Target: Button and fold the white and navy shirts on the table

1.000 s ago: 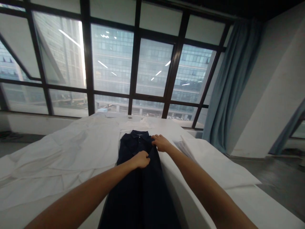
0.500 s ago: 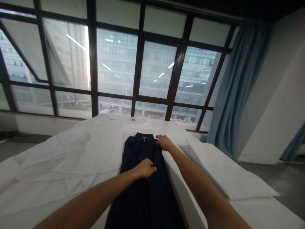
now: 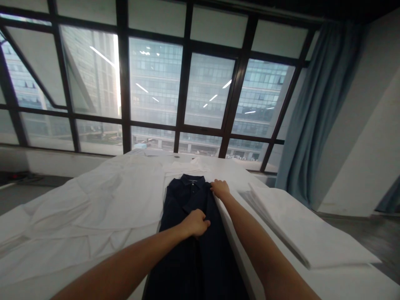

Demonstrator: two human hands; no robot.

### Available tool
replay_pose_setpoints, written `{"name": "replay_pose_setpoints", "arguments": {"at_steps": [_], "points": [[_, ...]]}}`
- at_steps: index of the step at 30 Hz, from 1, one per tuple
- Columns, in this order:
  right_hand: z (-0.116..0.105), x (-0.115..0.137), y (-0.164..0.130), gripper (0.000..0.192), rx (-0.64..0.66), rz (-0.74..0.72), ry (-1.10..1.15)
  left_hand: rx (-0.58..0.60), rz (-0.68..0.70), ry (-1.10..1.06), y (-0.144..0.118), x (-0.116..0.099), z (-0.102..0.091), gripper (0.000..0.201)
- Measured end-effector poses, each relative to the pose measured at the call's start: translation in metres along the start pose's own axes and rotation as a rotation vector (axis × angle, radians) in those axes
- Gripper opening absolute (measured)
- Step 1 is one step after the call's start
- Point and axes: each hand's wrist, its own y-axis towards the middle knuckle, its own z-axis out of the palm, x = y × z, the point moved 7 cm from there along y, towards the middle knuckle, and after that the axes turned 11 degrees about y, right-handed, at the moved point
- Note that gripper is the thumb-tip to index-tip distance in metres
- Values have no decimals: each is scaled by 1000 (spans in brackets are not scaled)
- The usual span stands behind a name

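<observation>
Your left hand [image 3: 196,223] has slid nearer along the dark shirt [image 3: 193,233], fingers clenched on a fold mid-shirt, while your right hand [image 3: 220,188] pinches its far right shoulder beside the bed [image 3: 93,208] edge, white sheet spreading left.

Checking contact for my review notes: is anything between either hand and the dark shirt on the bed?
Nothing visible. The left hand rests closed on the dark shirt mid-chest; the right hand touches its shoulder beside the collar.
</observation>
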Motion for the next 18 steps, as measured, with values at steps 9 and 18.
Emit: {"name": "replay_pose_setpoints", "arguments": {"at_steps": [9,18], "points": [[11,6,1,30,36,-102,83,59,-11,-29,0,-6,3,33],[14,-6,-4,41,64,5,332,-147,240,246,37,110,-111,31]]}}
